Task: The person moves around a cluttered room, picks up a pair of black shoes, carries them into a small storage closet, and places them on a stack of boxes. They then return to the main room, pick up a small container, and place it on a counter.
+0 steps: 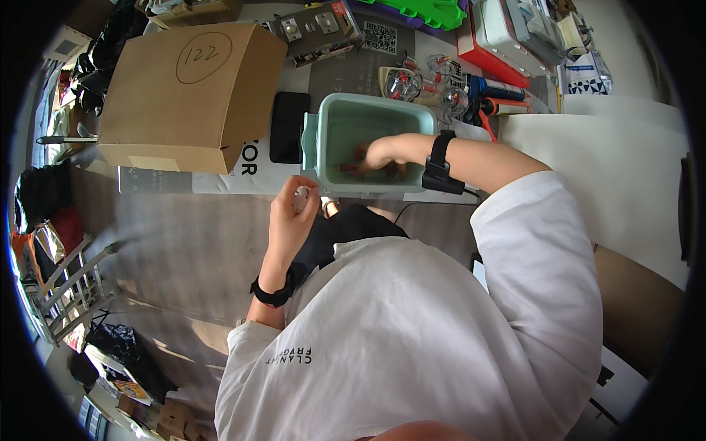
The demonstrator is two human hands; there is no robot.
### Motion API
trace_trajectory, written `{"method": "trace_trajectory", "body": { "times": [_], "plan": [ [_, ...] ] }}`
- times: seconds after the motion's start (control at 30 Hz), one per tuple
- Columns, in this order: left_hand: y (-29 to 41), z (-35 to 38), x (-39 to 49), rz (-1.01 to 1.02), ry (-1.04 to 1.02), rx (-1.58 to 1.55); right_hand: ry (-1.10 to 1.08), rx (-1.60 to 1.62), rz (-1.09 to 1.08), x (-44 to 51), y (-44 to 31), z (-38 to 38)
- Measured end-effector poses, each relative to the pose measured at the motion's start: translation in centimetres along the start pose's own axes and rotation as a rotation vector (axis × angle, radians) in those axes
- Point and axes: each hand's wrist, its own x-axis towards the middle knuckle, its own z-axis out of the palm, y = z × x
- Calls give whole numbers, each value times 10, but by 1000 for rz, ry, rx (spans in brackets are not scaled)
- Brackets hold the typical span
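Note:
My right hand (380, 156) reaches down into a pale green plastic bin (376, 101), over small reddish things (347, 167) near its bottom; its fingertips are partly hidden, so whether they grip one is unclear. Just outside the bin's lower left corner, my left hand (296, 198) is closed around a small whitish, translucent item (301, 197) that I cannot name. Behind the bin stand several clear, rounded vessels (401, 85) with red parts inside. A black smartphone (289, 128) lies flat beside the bin's left handle.
A large cardboard box (171, 93) takes up the table's left part. Packaged hardware (317, 30) and a green plastic piece (430, 12) are at the back. To the right are a blue tube (502, 89), an orange-handled tool (504, 106) and stacked white cases (510, 38). A cable hangs near my right wrist.

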Motion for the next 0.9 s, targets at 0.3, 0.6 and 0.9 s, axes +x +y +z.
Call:
{"method": "trace_trajectory", "body": {
  "times": [0.3, 0.6, 0.9],
  "plan": [
    [9, 4, 5, 36, 92, 362, -63, 73, -97, 41, 5, 5],
    [6, 3, 8, -14, 28, 281, 293, 119, -436, -100, 57, -51],
    [1, 14, 22, -56, 48, 431, 679, 399, -201, -81, 215, 2]
  ]
}}
